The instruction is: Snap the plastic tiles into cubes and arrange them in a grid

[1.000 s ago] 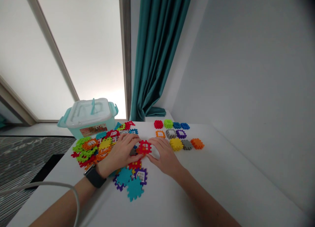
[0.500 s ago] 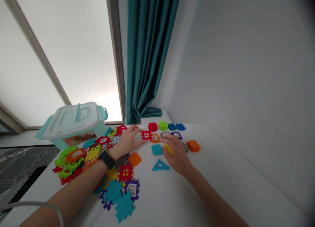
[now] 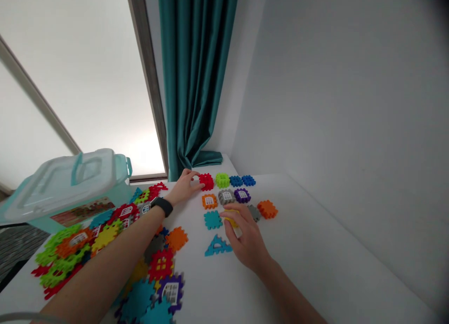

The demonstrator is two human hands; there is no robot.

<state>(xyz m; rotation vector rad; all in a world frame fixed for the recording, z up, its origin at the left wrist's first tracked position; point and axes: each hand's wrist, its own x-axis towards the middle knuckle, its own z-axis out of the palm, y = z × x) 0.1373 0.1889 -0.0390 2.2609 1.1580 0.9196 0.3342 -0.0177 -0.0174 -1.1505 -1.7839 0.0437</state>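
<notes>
At the back of the table, my left hand (image 3: 185,187) pinches the left side of a stack of red interlocking tiles (image 3: 206,181) between thumb and fingers. Above a yellow tile (image 3: 231,217) hovers my right hand (image 3: 245,230), its fingers curved and apart and partly covering that tile. Around them lie a turquoise square tile (image 3: 213,219), a turquoise triangle tile (image 3: 218,246), an orange window tile (image 3: 209,201), a grey window tile (image 3: 226,196) and a purple window tile (image 3: 242,195). A plain grey tile (image 3: 254,213) is partly behind my right hand.
A green tile stack (image 3: 222,180), blue tiles (image 3: 236,180) and an orange stack (image 3: 267,209) stand near the wall. Mixed tiles (image 3: 105,235) are heaped at left under my left arm. Behind them is a lidded turquoise box (image 3: 80,188); a teal curtain (image 3: 198,80) hangs behind.
My left hand has moved the red window tile from beside the orange tile back to the red stack. My right hand stays by the yellow tile. The view has shifted slightly.
</notes>
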